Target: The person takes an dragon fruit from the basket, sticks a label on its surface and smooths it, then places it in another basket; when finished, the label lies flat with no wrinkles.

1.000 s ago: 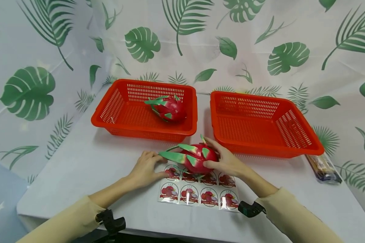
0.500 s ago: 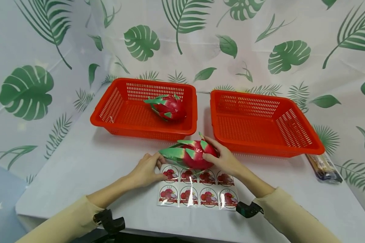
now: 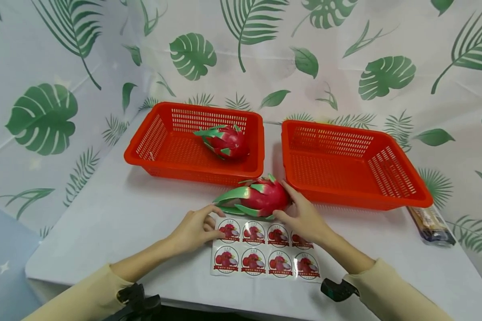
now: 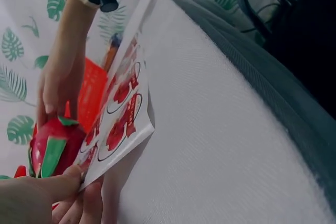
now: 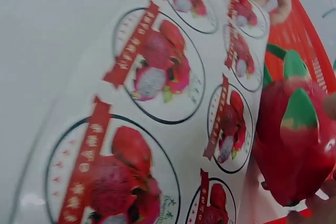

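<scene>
White creased backdrop (image 3: 261, 80), printed with green leaves, encloses the work area; it borders a table (image 3: 88, 236) with a matte white covering and a rounded front-left corner.

From left to right: a beige sleeve (image 3: 84, 292) with a black wrist unit (image 3: 138, 303) at its cuff. Beyond it stands the left basket (image 3: 184, 169), red, rectangular and flared, with slotted side walls and a finely perforated floor. One dragon fruit (image 3: 226, 142) lies inside, toward its right wall. The left hand (image 3: 194, 229) pinches the left edge of a glossy white label sheet (image 3: 265, 249) between thumb and fingers. Eight round labels, each with a red banner, form two rows of four.

Just beyond the sheet's far edge is the second dragon fruit (image 3: 269, 196), smooth, oval and red, its long green-tipped scales pointing left. The right hand (image 3: 307, 218) grasps its right end, thumb on the near side. Farther right stands the right basket (image 3: 345, 197), of matching form. A shiny packet (image 3: 434, 226) lies beside its front-right corner.
</scene>
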Demonstrator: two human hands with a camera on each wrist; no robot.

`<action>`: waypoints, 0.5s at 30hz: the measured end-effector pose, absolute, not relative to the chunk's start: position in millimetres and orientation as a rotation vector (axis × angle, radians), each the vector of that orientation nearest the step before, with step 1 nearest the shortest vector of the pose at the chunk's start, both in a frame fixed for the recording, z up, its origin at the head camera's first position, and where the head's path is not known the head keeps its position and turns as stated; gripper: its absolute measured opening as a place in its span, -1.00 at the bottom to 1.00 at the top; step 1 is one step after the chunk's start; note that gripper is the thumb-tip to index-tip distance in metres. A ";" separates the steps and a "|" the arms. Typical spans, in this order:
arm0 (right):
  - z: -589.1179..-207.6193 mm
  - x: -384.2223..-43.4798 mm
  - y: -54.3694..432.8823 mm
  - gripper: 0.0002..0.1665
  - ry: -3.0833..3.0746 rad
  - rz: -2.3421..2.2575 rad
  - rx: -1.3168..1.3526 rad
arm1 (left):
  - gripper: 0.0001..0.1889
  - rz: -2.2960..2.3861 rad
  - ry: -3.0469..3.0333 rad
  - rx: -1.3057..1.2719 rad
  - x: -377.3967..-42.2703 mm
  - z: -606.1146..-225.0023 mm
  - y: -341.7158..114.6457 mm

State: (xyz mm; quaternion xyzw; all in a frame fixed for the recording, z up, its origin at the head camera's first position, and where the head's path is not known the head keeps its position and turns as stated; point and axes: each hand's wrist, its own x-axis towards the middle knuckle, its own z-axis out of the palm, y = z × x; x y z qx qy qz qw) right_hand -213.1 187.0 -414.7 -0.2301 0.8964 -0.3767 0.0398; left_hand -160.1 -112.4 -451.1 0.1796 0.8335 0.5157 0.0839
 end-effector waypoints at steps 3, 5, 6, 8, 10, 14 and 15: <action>-414.0 -203.1 191.5 -0.09 2.885 -1.086 -0.828 | -0.55 1.602 2.394 0.498 -160.5 -450.2 -110.7; -412.3 -196.3 193.5 -0.15 2.975 -1.071 -0.909 | -0.54 1.634 2.350 0.476 -161.2 -449.9 -109.2; -410.9 -192.9 194.2 -0.20 3.016 -1.067 -0.949 | -0.53 1.649 2.330 0.466 -161.4 -449.6 -108.3; -407.6 -187.5 194.0 -0.28 3.079 -1.063 -1.034 | -0.52 1.670 2.306 0.455 -161.9 -449.5 -106.2; -403.2 -183.4 191.5 -0.35 3.098 -1.066 -1.125 | -0.52 1.691 2.283 0.445 -162.1 -449.0 -103.6; -396.3 -177.5 181.4 -0.47 3.044 -1.087 -1.247 | -0.51 1.732 2.241 0.414 -161.3 -448.6 -97.6; -395.2 -176.3 178.5 -0.51 3.009 -1.117 -1.255 | -0.51 1.736 2.238 0.405 -161.3 -448.3 -96.1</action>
